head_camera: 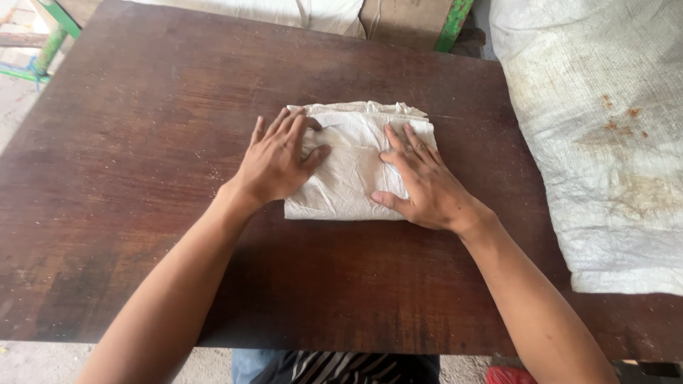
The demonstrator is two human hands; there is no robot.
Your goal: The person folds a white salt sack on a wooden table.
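Mostly done, by look: dark wooden table (142, 235) carries white cloth (352, 181), already folded into compact rectangle mid-table. Left hand (274, 163) and right hand (420, 185) spread flat, pressing its sides. Creases remain; smoothing apparently unfinished.

Dark brown wooden table (142, 235) with pale specks, stained white sack (605, 142) along its right edge, green metal frame (455, 21) behind, red object (509, 375) below
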